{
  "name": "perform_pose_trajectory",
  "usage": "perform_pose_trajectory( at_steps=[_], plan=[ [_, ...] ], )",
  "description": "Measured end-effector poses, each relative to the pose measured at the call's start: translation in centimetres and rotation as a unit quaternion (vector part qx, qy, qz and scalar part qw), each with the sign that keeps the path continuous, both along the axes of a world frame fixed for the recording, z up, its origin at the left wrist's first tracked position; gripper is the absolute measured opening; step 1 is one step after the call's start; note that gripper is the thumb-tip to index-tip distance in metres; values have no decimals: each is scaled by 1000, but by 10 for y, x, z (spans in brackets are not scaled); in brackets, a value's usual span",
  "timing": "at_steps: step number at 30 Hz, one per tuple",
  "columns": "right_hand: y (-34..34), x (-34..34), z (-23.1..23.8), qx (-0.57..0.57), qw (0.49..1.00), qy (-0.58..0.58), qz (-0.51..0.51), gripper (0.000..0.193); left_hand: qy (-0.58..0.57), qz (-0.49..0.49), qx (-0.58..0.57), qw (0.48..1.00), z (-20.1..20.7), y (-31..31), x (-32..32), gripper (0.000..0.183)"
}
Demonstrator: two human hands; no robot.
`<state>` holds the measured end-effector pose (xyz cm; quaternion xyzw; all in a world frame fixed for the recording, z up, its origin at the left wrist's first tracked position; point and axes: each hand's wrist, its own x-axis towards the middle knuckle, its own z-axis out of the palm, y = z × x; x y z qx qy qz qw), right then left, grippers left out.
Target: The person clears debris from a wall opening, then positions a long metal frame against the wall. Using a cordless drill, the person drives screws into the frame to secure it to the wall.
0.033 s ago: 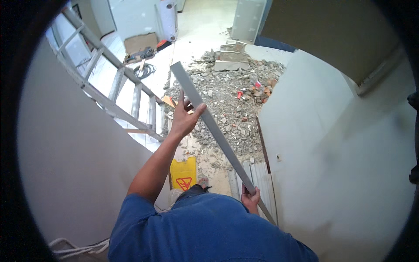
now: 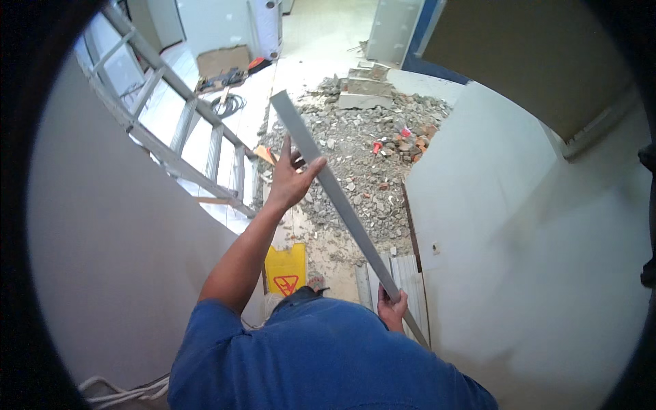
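- Diagonally, the long grey bar (image 2: 348, 215) cut across the middle of the view, its upper end up in front of the rubble, its lower end slipping down beside the blue shirt (image 2: 321, 355)!
- Up top, the left hand (image 2: 290, 183) was clamped on the bar, thumb over the right edge, forefinger stretched along the left, the other fingers partly hidden behind.
- Down low, the right hand (image 2: 393, 313) was closed around it too, thumb and fingers to either side, near the wearer's body.
- Just beyond that right hand lay pale ridged strips (image 2: 408, 273), close to the white panel (image 2: 506, 205) on the right.
- Nearer the feet, a yellow floor sign (image 2: 285, 263) with a red triangle stood out.
- Ahead spread the grey rubble (image 2: 355, 195), broken blocks (image 2: 365, 89) stacked at its far end.
- Over on the left leaned a metal ladder (image 2: 184, 126), a dark coiled cable (image 2: 229, 104) beyond it.
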<state>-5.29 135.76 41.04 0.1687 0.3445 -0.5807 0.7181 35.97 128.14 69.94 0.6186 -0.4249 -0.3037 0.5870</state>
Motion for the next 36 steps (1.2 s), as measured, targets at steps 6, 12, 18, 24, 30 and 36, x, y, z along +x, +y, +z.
perform_pose_trajectory(
  at_steps=[6,12,18,24,30,36],
  plan=[
    [-71,53,36,38,998,33,45,45,73,37,-49,995,3,-34,43,113],
    [-126,100,58,119,975,46,183,62,201,31,-64,977,-14,-78,83,72],
    [-200,143,77,203,947,-28,247,77,369,-110,-181,905,-35,-161,120,68],
    [-263,179,135,115,929,83,341,70,359,-337,-223,841,-2,-272,121,114],
    [-344,223,165,154,920,125,338,66,329,-368,-277,824,57,-355,127,119],
    [-380,261,178,60,941,121,310,75,286,-340,-302,843,103,-400,150,105]
  ],
)
